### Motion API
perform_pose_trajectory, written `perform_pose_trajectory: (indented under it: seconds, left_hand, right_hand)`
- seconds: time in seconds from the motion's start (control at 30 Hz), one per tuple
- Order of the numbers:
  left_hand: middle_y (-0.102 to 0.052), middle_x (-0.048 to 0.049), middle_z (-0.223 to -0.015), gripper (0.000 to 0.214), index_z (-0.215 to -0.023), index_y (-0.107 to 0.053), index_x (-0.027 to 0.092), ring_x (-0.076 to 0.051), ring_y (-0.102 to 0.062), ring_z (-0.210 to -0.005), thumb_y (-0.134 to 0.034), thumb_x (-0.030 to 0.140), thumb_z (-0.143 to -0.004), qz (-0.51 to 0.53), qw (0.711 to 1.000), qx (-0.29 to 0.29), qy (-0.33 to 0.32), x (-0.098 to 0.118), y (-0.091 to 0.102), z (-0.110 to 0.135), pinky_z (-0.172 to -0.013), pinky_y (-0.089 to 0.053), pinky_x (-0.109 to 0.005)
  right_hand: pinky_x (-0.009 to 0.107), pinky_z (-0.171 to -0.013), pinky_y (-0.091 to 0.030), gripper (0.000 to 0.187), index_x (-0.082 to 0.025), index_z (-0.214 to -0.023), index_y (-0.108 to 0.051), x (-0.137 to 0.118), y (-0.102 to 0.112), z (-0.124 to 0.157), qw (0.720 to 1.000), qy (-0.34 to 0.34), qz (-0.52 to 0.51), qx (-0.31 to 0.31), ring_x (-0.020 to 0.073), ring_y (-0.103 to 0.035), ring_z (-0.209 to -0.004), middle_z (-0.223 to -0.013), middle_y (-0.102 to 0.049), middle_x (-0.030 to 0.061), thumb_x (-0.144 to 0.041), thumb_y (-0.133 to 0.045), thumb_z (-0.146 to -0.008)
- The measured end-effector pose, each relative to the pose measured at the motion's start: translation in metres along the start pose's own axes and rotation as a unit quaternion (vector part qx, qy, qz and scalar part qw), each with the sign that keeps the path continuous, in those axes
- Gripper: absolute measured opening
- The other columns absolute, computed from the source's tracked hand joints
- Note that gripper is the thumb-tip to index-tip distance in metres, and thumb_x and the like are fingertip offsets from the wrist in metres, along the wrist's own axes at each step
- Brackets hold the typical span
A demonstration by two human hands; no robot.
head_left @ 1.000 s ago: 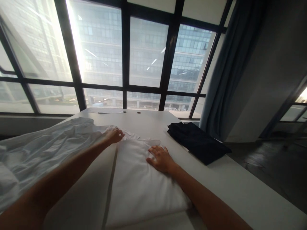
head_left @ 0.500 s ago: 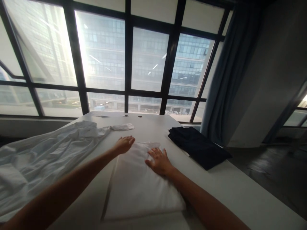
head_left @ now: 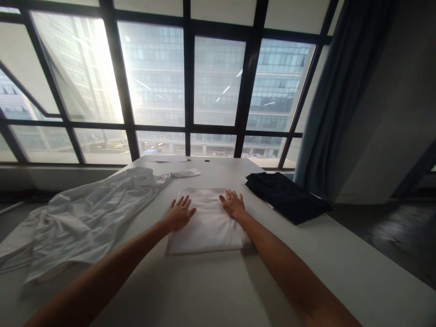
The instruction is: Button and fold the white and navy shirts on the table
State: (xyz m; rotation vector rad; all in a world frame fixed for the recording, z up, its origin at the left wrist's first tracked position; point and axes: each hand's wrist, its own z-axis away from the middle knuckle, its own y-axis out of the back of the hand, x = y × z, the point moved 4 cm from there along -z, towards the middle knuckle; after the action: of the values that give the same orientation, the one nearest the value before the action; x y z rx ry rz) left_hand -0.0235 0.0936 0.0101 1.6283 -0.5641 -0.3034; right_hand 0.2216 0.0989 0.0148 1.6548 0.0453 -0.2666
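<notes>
A folded white garment point(head_left: 211, 231) lies flat in the middle of the white table, squared off into a rectangle. My left hand point(head_left: 179, 212) rests on its left edge with the fingers spread. On the upper right part lies my right hand point(head_left: 233, 203), flat, its fingers apart. Small creases run across the cloth between the two hands. To the left is a crumpled white shirt point(head_left: 98, 213) with one sleeve stretched toward the window. A folded dark garment point(head_left: 286, 196) sits to the right.
The white table point(head_left: 211, 290) reaches toward a wide window point(head_left: 214, 81) with dark frames. A white sheet point(head_left: 166, 158) lies at its far end. A blue-grey curtain point(head_left: 337, 118) hangs at the right, beside a pillar.
The folded white garment now looks shorter, its near edge farther from me. My left hand has come down onto its left side; my right hand has moved slightly away. The view has shifted left.
</notes>
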Motion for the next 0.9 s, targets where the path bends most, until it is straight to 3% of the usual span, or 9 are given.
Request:
perform_pose_trajectory:
  seconds: [0.1,0.2,0.3,0.4,0.63,0.77,0.9]
  left_hand:
    - [-0.021,-0.0026,-0.159,0.067,-0.153,-0.028,0.029,-0.021,-0.013,-0.148,-0.016,0.063,-0.096,0.038,0.992,-0.003,-0.12,0.034,-0.002,0.036,-0.12,-0.01,-0.041]
    - [-0.02,-0.0008,-0.159,0.068,-0.154,-0.024,0.031,-0.02,-0.014,-0.148,-0.017,0.065,-0.096,0.058,0.984,-0.034,-0.162,0.052,-0.008,0.06,-0.12,-0.009,-0.039]
    - [-0.018,-0.0022,-0.159,0.071,-0.155,-0.022,0.028,-0.021,-0.014,-0.148,-0.017,0.066,-0.095,0.059,0.985,-0.045,-0.155,0.053,-0.01,0.068,-0.12,-0.009,-0.039]
    - [-0.017,-0.0027,-0.159,0.073,-0.155,-0.023,0.027,-0.021,-0.013,-0.148,-0.019,0.068,-0.095,0.052,0.986,-0.054,-0.148,0.046,-0.007,0.073,-0.12,-0.008,-0.038]
    - [-0.017,-0.0025,-0.16,0.073,-0.154,-0.025,0.028,-0.019,-0.013,-0.148,-0.02,0.069,-0.094,0.04,0.988,-0.061,-0.133,0.037,-0.001,0.088,-0.119,-0.007,-0.038]
    - [-0.018,-0.0028,-0.16,0.072,-0.153,-0.027,0.029,-0.021,-0.015,-0.148,-0.02,0.069,-0.094,0.04,0.991,-0.056,-0.118,0.041,0.0,0.087,-0.119,-0.008,-0.042]
    - [-0.018,-0.0041,-0.16,0.07,-0.151,-0.03,0.03,-0.026,-0.014,-0.148,-0.022,0.068,-0.094,0.041,0.995,-0.043,-0.078,0.043,-0.001,0.085,-0.116,-0.005,-0.058]
  right_hand:
    - [0.048,-0.118,-0.002,0.077,-0.014,-0.155,-0.016,-0.004,0.0,0.026,1.0,0.015,-0.019,-0.017,0.0232,-0.008,-0.148,-0.161,-0.013,0.0088,-0.06,-0.004,-0.096]
    - [0.051,-0.117,-0.002,0.079,-0.019,-0.156,-0.014,-0.01,-0.007,0.054,0.996,0.062,-0.016,-0.07,0.0235,-0.006,-0.149,-0.162,-0.008,0.0053,-0.067,-0.01,-0.094]
    - [0.051,-0.117,-0.001,0.079,-0.02,-0.156,-0.016,-0.009,-0.011,0.071,0.995,0.064,-0.006,-0.074,0.0237,-0.006,-0.149,-0.162,-0.008,0.0042,-0.068,-0.013,-0.093]
    - [0.049,-0.117,-0.003,0.079,-0.015,-0.154,-0.022,-0.004,-0.009,0.077,0.999,0.031,-0.01,-0.038,0.0253,-0.01,-0.148,-0.161,-0.014,0.0081,-0.066,-0.018,-0.093]
    - [0.046,-0.111,-0.021,0.061,-0.012,-0.13,-0.056,0.003,0.006,0.093,0.997,0.0,0.001,0.082,0.027,-0.042,-0.129,-0.138,-0.054,0.0163,-0.048,-0.017,-0.098]
    - [0.046,-0.102,-0.035,0.069,-0.009,-0.128,-0.058,0.013,0.017,0.102,0.996,-0.069,0.033,0.038,0.033,-0.048,-0.125,-0.134,-0.054,0.0221,-0.059,-0.026,-0.095]
    - [0.045,-0.094,-0.044,0.077,-0.01,-0.119,-0.065,0.022,0.03,0.104,0.992,-0.111,0.025,-0.047,0.0361,-0.056,-0.117,-0.123,-0.062,0.0239,-0.073,-0.035,-0.087]
